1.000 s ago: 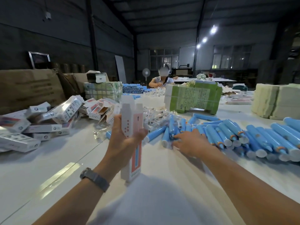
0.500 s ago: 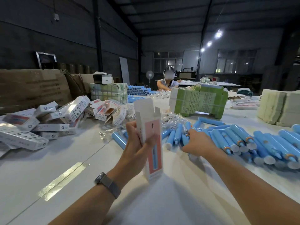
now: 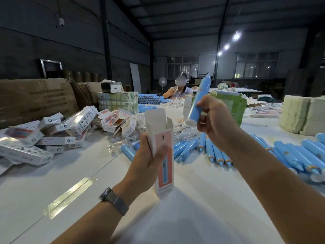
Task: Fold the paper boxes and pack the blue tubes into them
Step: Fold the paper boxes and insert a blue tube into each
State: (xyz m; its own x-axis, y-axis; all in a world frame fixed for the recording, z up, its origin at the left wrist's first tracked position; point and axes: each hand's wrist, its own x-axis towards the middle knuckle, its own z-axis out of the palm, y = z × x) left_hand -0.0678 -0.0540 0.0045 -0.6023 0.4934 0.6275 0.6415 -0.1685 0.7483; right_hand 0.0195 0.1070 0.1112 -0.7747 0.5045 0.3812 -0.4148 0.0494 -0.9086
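dim warehouse hall
dark walls, far windows (image 3: 182, 67), three ceiling lamps (image 3: 236, 36), a standing fan (image 3: 162, 81), white counter (image 3: 52, 176) near.

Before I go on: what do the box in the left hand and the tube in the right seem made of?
Box: thin printed paperboard, matte white inside; its top flap stands creased and open. Tube: probably smooth plastic with a slight sheen, uniform blue with a white cap end; the picture alone cannot confirm it.

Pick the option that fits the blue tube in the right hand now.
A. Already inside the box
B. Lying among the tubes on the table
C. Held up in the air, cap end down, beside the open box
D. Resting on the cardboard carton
C: the right hand grips the blue tube raised above the table, white cap lowest, next to the open-topped box that the left hand holds.
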